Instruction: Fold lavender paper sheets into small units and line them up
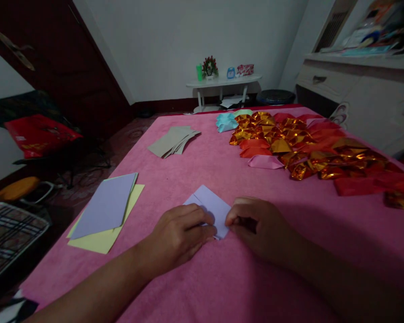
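A partly folded sheet of lavender paper (211, 199) lies on the pink cloth between my hands. My left hand (183, 231) rests over its left and near side, with thumb and fingers closed on the paper's edge. With thumb and index finger pinched together, my right hand (256, 224) grips the right corner. A crease line shows near the paper's upper left, and part of the sheet is hidden under the left fingers. To the left lies a stack of lavender sheets (104, 204) over yellow sheets (134, 202).
Grey-beige paper pieces (173, 140) are fanned out farther back. Many folded gold foil shapes (262, 132) sit at the right with red, orange, pink and light blue ones (226, 122). Beyond the pink cloth (202, 287) stand a white table (225, 82) and a pale cabinet (357, 89).
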Available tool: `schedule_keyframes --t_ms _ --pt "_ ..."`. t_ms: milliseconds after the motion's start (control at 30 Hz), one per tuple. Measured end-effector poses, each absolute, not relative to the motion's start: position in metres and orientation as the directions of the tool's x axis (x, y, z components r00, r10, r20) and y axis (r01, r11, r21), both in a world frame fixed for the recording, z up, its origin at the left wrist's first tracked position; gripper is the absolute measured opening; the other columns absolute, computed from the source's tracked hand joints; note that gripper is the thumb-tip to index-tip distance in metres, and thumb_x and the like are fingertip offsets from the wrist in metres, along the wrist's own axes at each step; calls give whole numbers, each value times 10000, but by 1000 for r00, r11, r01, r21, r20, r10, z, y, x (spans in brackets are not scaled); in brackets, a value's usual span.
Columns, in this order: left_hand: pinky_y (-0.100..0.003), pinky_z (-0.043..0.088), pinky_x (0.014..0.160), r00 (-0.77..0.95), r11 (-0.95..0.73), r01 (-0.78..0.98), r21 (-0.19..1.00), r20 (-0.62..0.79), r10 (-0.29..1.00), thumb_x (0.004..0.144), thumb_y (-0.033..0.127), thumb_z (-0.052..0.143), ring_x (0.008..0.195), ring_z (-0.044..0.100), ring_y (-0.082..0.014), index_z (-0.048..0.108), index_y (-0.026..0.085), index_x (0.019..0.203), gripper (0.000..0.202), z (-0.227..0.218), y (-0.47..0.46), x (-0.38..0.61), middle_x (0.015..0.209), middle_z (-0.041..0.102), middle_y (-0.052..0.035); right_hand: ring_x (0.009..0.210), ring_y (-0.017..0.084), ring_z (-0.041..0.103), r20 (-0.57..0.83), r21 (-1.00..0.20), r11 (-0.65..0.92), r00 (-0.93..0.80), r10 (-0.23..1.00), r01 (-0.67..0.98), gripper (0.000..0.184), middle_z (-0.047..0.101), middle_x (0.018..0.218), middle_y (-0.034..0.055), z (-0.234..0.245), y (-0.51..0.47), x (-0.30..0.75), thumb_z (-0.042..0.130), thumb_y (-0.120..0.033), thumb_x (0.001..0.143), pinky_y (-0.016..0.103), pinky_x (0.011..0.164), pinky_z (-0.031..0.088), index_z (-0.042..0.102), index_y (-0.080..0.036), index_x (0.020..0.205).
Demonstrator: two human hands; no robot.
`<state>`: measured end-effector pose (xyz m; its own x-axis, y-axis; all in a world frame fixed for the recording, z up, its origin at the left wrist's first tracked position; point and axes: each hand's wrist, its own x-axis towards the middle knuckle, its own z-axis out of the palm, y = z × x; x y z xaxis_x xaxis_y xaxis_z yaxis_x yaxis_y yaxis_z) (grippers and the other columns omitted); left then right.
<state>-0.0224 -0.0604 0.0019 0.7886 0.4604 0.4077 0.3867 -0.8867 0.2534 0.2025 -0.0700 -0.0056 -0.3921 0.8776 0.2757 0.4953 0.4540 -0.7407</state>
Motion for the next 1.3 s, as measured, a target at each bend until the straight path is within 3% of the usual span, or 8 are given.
schedule_keyframes --t_ms 200,367,700,833,1067,1300 --pt "-279 464 710 726 -815 399 419 398 560 813 124 579 809 575 -142 656 187 949 169 1 -62 -20 908 640 -46 604 125 533 327 -738 500 -409 852 452 264 594 650 -7 -7 -71 207 531 -23 661 238 545 358 680 -233 720" --pt "-286 466 701 691 -774 421 473 385 611 811 112 558 777 576 -141 667 189 907 164 2 -64 -16 854 640 -45 562 115 512 331 -707 526 -436 837 472 280 567 638 0 -7 -72 208 509 -32 691 233 506 330 695 -237 731" --pt "-278 465 689 688 -792 486 370 396 608 823 182 592 805 577 -152 659 218 1012 204 -3 -64 -16 916 637 -42 592 128 511 316 -651 545 -464 828 528 252 576 665 4 -7 -73 208 516 -18 678 254 542 333 653 -223 732" --pt "-273 456 706 644 -741 479 470 386 661 836 172 573 789 577 -137 680 206 928 145 -2 -65 -13 860 633 -30 594 124 491 318 -632 558 -477 820 538 247 562 655 4 -5 -74 208 508 -22 675 257 551 316 658 -214 720" --pt "-262 451 674 500 -519 547 656 241 832 814 184 597 763 568 -134 695 196 764 111 3 -69 -7 810 614 -25 599 115 456 262 -612 533 -487 833 584 170 536 645 -5 1 -77 207 539 -47 677 268 572 281 636 -187 681" --pt "-262 438 670 445 -397 572 718 135 885 829 205 573 737 549 -126 655 180 704 151 5 -69 -6 772 583 -16 629 104 481 215 -656 449 -419 882 607 112 556 643 -28 1 -77 200 645 -144 740 268 599 275 619 -196 643"
